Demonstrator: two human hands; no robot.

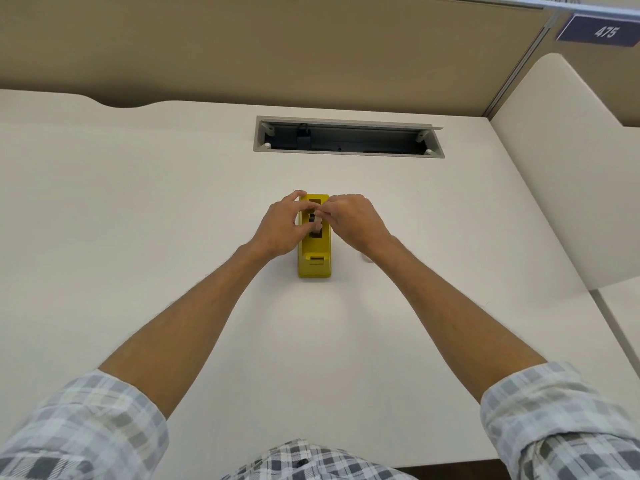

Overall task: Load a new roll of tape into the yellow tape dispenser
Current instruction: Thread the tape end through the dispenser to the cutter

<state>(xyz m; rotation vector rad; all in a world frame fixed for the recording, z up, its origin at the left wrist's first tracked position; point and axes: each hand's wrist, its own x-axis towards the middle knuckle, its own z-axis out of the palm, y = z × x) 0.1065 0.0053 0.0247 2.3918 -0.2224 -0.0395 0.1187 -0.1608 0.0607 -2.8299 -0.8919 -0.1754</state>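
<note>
The yellow tape dispenser (314,261) stands on the white desk (173,220), its long side pointing away from me. My left hand (280,226) wraps its left side, fingers curled over the far end and thumb reaching into the top slot. My right hand (356,220) comes in from the right, fingertips pinched together over the slot. There they meet a small black hub (312,217). A pale bit, tape or thumb tip, shows just below it. A small white object (365,258) peeks out under my right wrist, mostly hidden.
A grey cable tray opening (346,136) is cut into the desk behind the dispenser. A beige partition wall (311,46) runs along the back. A white side panel (561,168) rises at the right, under a sign reading 475 (604,31).
</note>
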